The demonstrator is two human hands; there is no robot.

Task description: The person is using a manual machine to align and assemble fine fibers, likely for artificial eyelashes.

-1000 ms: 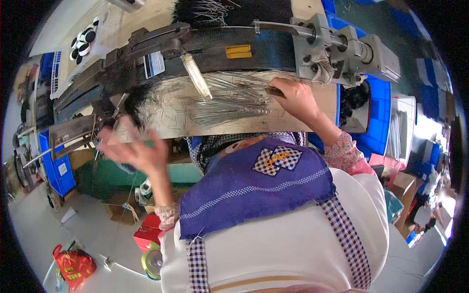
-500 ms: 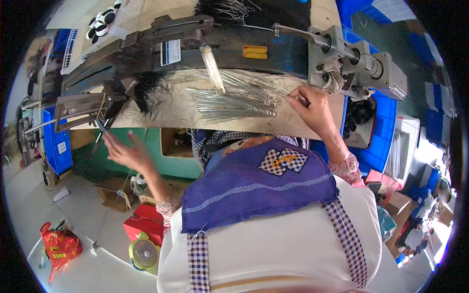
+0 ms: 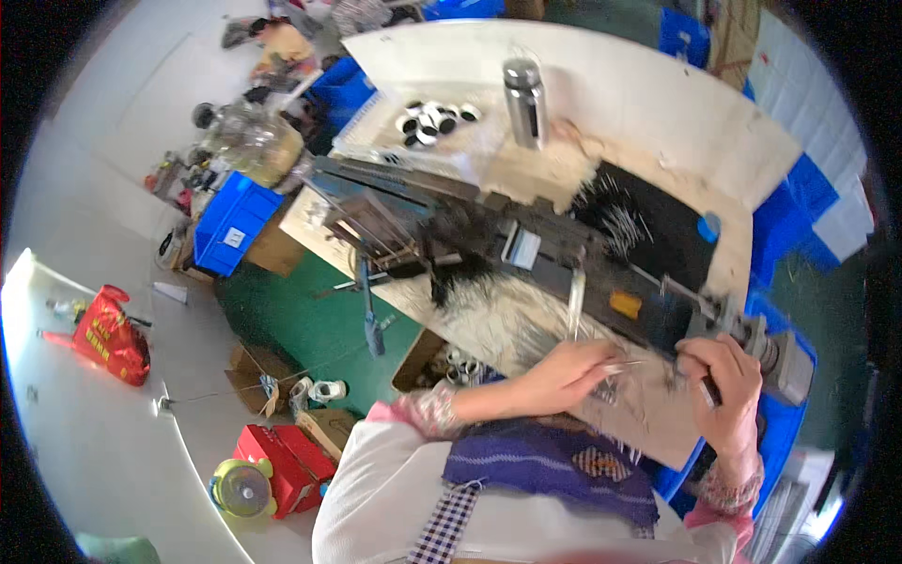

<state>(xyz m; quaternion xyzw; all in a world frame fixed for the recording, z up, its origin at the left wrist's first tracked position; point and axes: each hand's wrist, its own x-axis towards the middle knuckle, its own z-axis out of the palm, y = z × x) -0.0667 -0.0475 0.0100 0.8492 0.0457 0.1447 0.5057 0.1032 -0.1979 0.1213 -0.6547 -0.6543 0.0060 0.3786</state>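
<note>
My left hand (image 3: 568, 378) reaches over the front of the workbench, its fingers pinched on a thin metal wire (image 3: 628, 365). More thin wires (image 3: 537, 346) lie in a pile beside and partly under that hand. My right hand (image 3: 728, 390) is closed beside the grey spindle end (image 3: 752, 336) of the bench machine (image 3: 554, 249). A small dark object (image 3: 711, 391) shows in its curled fingers, too blurred to name. A flat pale bar (image 3: 576, 303) stands out from the machine above the wire pile.
Left of the wires, a blue-handled lever (image 3: 370, 315) hangs past the bench edge below a metal frame (image 3: 376, 226). Black bristles (image 3: 456, 282) lie near it. Behind stand a steel flask (image 3: 525, 103) and a tray (image 3: 362, 141) of black-and-white rolls. Blue bins (image 3: 775, 437) flank the right side.
My left hand has left the lever and come right to the wires. My right hand has shifted closer to the spindle end. The view has turned and now takes in more of the bench's back.
</note>
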